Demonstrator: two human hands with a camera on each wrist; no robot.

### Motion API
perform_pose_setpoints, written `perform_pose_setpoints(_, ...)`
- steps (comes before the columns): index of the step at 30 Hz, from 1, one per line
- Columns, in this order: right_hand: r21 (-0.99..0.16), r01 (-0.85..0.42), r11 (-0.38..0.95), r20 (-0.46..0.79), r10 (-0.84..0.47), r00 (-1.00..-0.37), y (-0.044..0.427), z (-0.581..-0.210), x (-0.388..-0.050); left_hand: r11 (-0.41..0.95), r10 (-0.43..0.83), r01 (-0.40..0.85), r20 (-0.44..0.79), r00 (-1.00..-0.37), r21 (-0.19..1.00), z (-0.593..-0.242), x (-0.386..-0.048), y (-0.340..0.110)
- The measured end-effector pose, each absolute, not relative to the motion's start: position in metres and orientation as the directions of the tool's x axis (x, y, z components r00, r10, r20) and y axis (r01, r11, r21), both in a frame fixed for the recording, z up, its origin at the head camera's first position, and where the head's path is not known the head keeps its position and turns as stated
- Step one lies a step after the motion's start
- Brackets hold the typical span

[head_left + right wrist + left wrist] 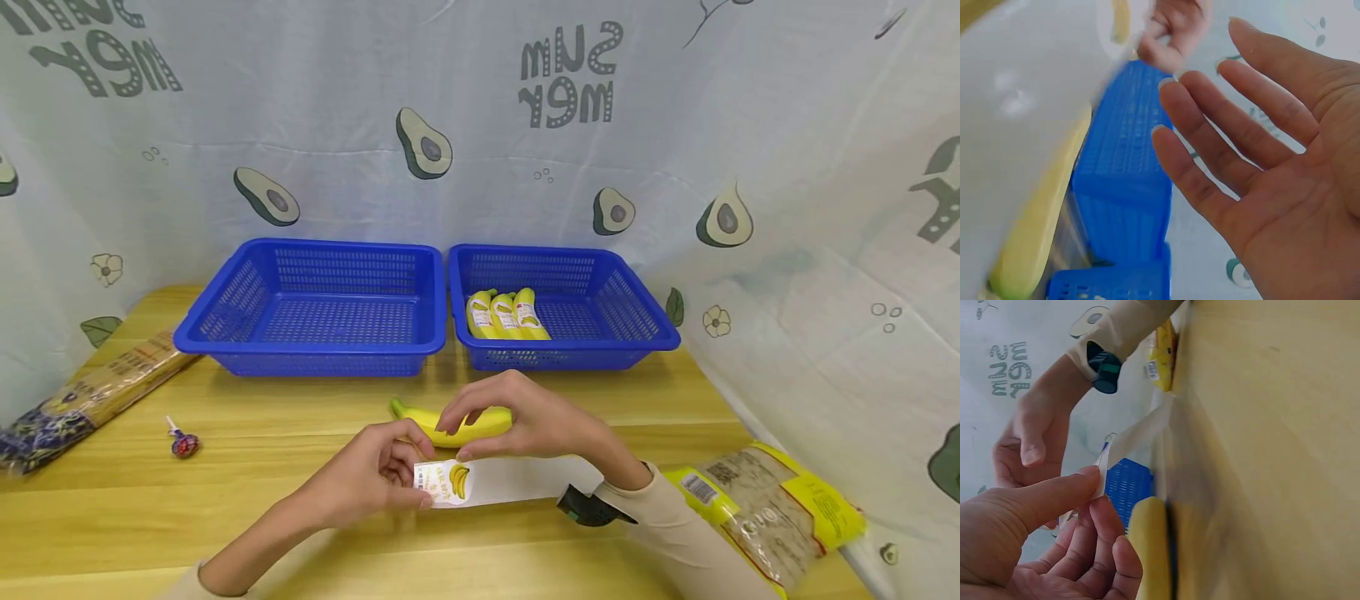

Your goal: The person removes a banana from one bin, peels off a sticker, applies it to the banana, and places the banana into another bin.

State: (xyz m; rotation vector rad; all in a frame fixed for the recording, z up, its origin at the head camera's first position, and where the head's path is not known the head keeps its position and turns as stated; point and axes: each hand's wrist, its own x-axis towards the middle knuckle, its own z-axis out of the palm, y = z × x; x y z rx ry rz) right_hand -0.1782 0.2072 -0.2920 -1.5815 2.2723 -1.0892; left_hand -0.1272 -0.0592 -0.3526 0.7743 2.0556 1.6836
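My left hand (pixel 375 471) pinches the left end of a white label strip (pixel 525 481) between thumb and fingers. Near that end the strip carries a printed banana sticker (pixel 444 483). In the left wrist view the strip (pixel 1138 434) runs away from the pinch toward the far side. My right hand (pixel 532 421) hovers just above the strip with its fingers loosely bent, and the right wrist view shows nothing in this hand (pixel 1260 144). Behind both hands a yellow banana (pixel 480 425) lies on the table, partly covered by the right fingers.
At the back stand a left blue basket (pixel 311 348) and a right blue basket (pixel 577 343); the right one holds labelled bananas (pixel 506 317). A lollipop (pixel 184 443) and a long packet (pixel 112 383) lie left. A yellow bag (pixel 780 508) lies right.
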Motion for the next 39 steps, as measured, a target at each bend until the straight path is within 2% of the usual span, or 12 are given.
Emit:
perform_pose_setpoints(9, -0.671, -0.722, 0.171, 0.284, -0.84, -0.463, 0.198, -0.285, -0.173, 0.058, 0.625, 0.175, 0.101, -0.774, 0.983, -0.327, -0.141, -0.055)
perform_pose_setpoints(16, -0.602, -0.774, 0.195, 0.355, -0.803, -0.479, 0.193, -0.281, -0.172, 0.063, 0.618, 0.247, 0.157, -0.77, 0.967, -0.309, -0.155, -0.055)
perform_pose_setpoints(25, -0.662, -0.72, 0.21, 0.37, -0.743, -0.558, 0.195, -0.28, -0.172, 0.08, 0.642, 0.247, 0.14, -0.754, 0.966, -0.303, -0.165, -0.058)
perform_pose_setpoints(30, -0.674, -0.703, 0.226, 0.356, -0.735, -0.577, 0.196, -0.281, -0.174, 0.08, 0.635, 0.224, 0.124, -0.763, 0.971, -0.301, -0.169, -0.063)
perform_pose_setpoints(39, -0.708, -0.664, 0.24, 0.335, -0.714, -0.615, 0.197, -0.284, -0.176, 0.064, 0.668, 0.197, 0.105, -0.737, 0.978, -0.307, -0.17, -0.063)
